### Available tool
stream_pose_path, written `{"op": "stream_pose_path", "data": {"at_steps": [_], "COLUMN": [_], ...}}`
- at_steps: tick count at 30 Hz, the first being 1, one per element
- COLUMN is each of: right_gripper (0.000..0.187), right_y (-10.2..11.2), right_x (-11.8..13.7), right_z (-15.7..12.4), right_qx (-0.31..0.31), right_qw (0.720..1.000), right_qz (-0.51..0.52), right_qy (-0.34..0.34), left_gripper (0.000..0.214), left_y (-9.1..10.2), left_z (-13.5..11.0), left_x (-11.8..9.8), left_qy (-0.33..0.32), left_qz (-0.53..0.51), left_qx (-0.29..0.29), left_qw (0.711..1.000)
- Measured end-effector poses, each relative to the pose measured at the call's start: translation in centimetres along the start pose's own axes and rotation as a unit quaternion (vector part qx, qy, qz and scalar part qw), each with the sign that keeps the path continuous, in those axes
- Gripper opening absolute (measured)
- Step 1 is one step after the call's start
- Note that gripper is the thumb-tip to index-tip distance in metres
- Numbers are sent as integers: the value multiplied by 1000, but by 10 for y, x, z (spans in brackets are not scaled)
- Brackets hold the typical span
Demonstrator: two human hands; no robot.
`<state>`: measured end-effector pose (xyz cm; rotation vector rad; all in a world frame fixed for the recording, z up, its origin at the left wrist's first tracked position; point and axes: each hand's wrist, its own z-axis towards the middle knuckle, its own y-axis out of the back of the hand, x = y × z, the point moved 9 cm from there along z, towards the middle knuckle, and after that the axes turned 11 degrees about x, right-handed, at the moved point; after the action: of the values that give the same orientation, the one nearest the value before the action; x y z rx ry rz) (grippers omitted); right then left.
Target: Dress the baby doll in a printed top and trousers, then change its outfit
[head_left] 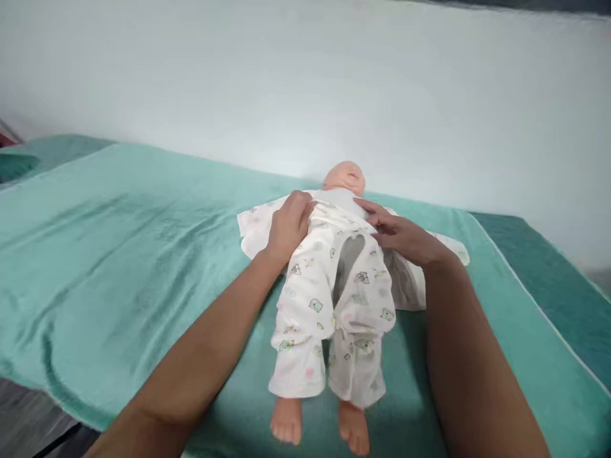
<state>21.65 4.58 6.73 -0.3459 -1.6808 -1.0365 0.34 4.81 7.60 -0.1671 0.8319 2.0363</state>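
A baby doll [344,177] lies on its back, head away from me and bare feet towards me. It wears white split-crotch baby pants [310,289] printed with small green animals. Under its body, a white printed baby shirt [260,222] is spread out to both sides. At the waistband's left side, my left hand [290,222] has its fingers curled onto the pants' cloth; its fingertips are partly hidden. Fingers apart, my right hand [398,232] rests against the right side of the doll's waist.
A light green blanket [119,254] with soft folds covers the surface under the doll. Darker green cloth [544,273] shows past its pale edge on the right. A white wall [238,83] rises behind the doll's head. Grey floor [28,416] appears at the lower left.
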Motion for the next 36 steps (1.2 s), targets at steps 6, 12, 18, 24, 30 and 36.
{"op": "stream_pose_path", "data": {"at_steps": [6,12,18,24,30,36], "right_gripper": [15,23,14,12,24,34], "right_y": [6,23,29,27,7,-13], "right_x": [-5,-11,-17,-39,-60,-48], "right_z": [-7,-12,-24,-33,-34,-25], "right_qx": [-21,-218,-374,-371,-278,-224], "right_qw": [998,969,894,889,933,959], "right_qz": [-58,-108,-243,-204,-42,81], "right_qy": [-16,44,-31,-173,-223,-155], "left_gripper": [20,17,17,20,21,20], "left_y": [-11,-13,-13,-16,-23,-25], "left_z": [2,2,1,1,-2,-12], "left_x": [7,16,21,17,20,32], "left_qy": [65,117,143,141,173,245], "left_qz": [3,-21,-39,-7,29,-44], "left_qx": [76,99,108,144,241,305], "left_qw": [995,988,983,979,955,919]}}
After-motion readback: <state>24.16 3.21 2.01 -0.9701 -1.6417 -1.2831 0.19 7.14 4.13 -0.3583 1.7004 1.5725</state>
